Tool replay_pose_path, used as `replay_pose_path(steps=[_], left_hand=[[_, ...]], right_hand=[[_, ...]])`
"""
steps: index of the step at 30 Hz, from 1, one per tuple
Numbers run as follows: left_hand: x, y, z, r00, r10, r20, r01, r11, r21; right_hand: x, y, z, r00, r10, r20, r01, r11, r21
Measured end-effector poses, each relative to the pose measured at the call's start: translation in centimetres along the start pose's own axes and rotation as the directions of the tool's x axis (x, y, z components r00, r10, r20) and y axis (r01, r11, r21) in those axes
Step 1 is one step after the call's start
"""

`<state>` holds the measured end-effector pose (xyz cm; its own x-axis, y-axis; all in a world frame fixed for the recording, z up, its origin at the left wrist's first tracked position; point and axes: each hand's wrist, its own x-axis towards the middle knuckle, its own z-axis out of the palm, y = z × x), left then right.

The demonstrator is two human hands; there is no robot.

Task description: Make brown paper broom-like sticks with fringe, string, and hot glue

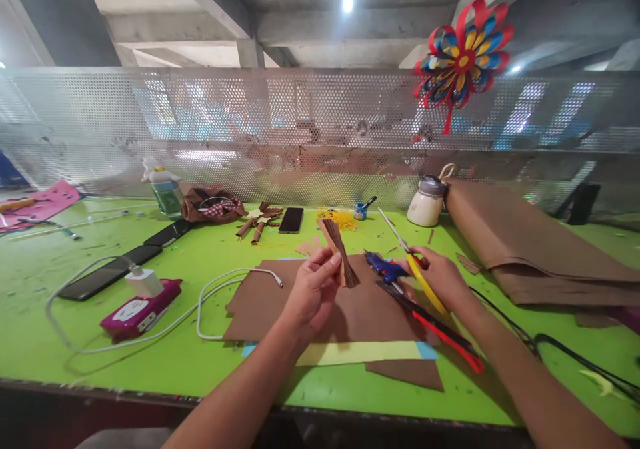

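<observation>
My left hand [317,282] pinches a small fan of pleated brown paper [341,252], gathered narrow at its middle and flared at both ends. In my right hand [440,276] is a pair of yellow-handled scissors [425,282], their blades pointing up and away to the left. Beside that hand lies a blue glue gun [385,269]. A long black tool with a red handle edge [433,326] lies below the scissors; its kind is unclear. Under both hands is a flat brown paper sheet [280,302] over yellow and blue paper [365,352].
A magenta power socket [143,312] with a white charger and cable sits left. Behind are phones [291,220], rolled brown pieces [260,222], a blue paint pot [361,210] and a white jar [426,202]. Folded brown paper [540,242] is right. A perforated metal screen [280,116] stands behind.
</observation>
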<state>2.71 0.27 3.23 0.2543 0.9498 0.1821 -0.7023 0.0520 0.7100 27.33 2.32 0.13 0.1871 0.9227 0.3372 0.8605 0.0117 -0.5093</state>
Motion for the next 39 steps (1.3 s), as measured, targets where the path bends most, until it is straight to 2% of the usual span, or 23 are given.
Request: replay_pose_path(steps=[3,5,12,15,18,20,23,24,25,27,29,30,34,39], left_hand=[[0.0,-0.1,0.0,1.000,-0.006,-0.002,0.006,1.000,0.010],[0.0,-0.1,0.0,1.000,0.001,0.006,-0.001,1.000,0.017],[0.3,-0.4,-0.5,1.000,0.014,-0.007,-0.014,0.998,0.058],[0.6,-0.6,-0.8,0.999,0.015,-0.033,-0.012,0.996,0.083],[0.8,-0.7,-1.0,0.997,0.030,-0.067,-0.022,0.993,0.113],[0.9,-0.9,-1.1,0.994,0.051,-0.092,-0.039,0.991,0.130],[0.9,-1.2,-1.1,0.989,0.082,-0.120,-0.062,0.985,0.163],[0.9,-1.3,-1.1,0.989,0.089,-0.119,-0.067,0.982,0.177],[0.9,-1.4,-1.1,0.989,0.095,-0.111,-0.073,0.979,0.192],[0.8,-1.7,-1.0,0.990,0.111,-0.085,-0.090,0.971,0.221],[0.8,-2.0,-1.1,0.987,0.143,-0.071,-0.121,0.960,0.252],[0.8,-2.1,-1.2,0.984,0.164,-0.071,-0.140,0.953,0.270],[0.9,-2.4,-1.6,0.976,0.210,-0.051,-0.179,0.920,0.348],[0.8,-2.3,-1.7,0.986,0.167,0.004,-0.160,0.939,0.305]], right_hand=[[1.8,2.1,-0.8,0.994,0.091,0.052,-0.074,0.960,-0.272],[2.7,3.3,-1.0,0.988,0.141,0.070,-0.109,0.932,-0.347],[3.6,6.6,0.1,0.965,0.232,0.126,-0.153,0.882,-0.447],[3.7,7.3,0.1,0.961,0.243,0.131,-0.159,0.876,-0.455],[3.7,7.1,-0.7,0.962,0.251,0.112,-0.178,0.880,-0.440],[3.3,5.8,-1.6,0.970,0.232,0.075,-0.182,0.891,-0.415],[1.8,1.7,-2.8,0.992,0.121,0.038,-0.103,0.944,-0.314],[1.0,-0.1,-2.9,0.997,0.055,0.051,-0.042,0.972,-0.232],[0.2,-2.0,-2.8,0.994,-0.051,0.092,0.052,0.999,-0.004],[-1.3,-5.6,-2.0,0.934,-0.249,0.257,0.144,0.918,0.369],[-2.4,-8.3,-0.9,0.861,-0.348,0.371,0.128,0.854,0.505],[-2.7,-9.2,-0.2,0.845,-0.362,0.394,0.108,0.837,0.537],[-3.1,-10.4,1.5,0.853,-0.302,0.426,-0.035,0.781,0.624],[-3.2,-9.6,2.4,0.845,-0.341,0.411,-0.039,0.729,0.684]])
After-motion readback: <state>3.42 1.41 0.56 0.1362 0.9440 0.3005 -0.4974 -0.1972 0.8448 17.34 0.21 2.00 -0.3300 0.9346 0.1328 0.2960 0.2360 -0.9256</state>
